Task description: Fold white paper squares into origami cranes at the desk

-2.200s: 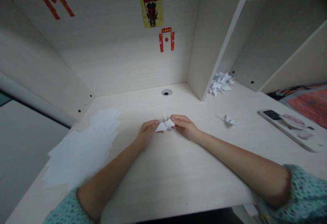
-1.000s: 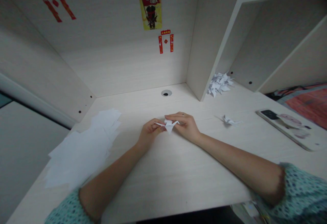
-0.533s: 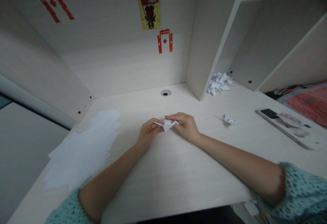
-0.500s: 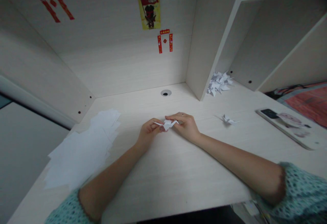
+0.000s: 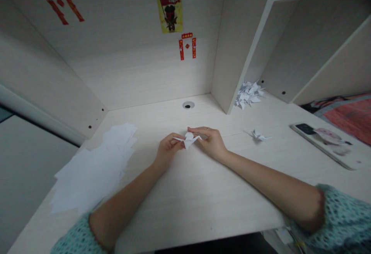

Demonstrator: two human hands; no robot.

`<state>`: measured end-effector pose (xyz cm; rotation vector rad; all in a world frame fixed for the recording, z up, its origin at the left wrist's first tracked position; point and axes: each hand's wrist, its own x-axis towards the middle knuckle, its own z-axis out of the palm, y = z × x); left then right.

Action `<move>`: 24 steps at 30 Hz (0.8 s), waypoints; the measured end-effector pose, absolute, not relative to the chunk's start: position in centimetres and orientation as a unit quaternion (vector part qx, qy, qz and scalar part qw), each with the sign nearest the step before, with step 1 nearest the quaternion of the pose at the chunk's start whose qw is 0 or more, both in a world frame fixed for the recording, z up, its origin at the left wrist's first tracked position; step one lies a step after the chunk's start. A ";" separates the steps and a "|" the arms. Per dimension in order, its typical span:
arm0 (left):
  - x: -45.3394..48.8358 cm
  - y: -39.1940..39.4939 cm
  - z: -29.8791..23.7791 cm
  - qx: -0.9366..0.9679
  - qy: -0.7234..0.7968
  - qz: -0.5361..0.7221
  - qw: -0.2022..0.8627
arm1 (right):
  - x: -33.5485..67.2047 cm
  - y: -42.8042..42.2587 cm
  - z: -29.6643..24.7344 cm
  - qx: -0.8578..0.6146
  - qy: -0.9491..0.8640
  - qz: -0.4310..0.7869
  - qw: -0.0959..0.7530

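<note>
Head view showed both hands meeting over the middle of the table (image 5: pixel 188 192), working a small folded paper crane (image 5: pixel 188 139) held just above the surface. The left hand (image 5: pixel 167 149) pinched one pointed tip of the crane, its fingers (image 5: pixel 177 143) closed together on the paper. The right hand (image 5: pixel 211 140) pinched the opposite tip, thumb and forefinger likewise clamped on it, the other fingers curled loosely behind. The crane sat between the two hands with its points spread sideways. The step in hand looked like the last shaping, drawing the wings apart; the next move would seem to call for a gentle, even pull from both sides so the thin paper opens without tearing. To the left lay a loose stack of white sheets (image 5: pixel 92 165), well apart from the hands. To the right a finished crane (image 5: pixel 259 135) rested on the table, and a heap of folded cranes (image 5: pixel 248 93) sat at the foot of the shelf divider. A phone (image 5: pixel 324 142) lay further right, near the edge
</note>
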<state>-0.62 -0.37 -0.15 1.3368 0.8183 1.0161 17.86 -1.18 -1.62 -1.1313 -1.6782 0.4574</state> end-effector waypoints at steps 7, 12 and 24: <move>-0.6 -0.1 0.0 0.574 0.407 0.470 0.533 | 18.4 -1.3 -0.4 -0.464 -0.638 0.085 0.608; -0.4 -0.4 0.3 0.570 0.402 0.472 0.539 | 18.3 -2.7 0.7 -0.329 -0.809 -0.010 0.487; -0.2 -0.4 -0.1 0.587 0.365 0.449 0.567 | 18.5 -2.6 -0.1 -0.326 -0.818 -0.008 0.474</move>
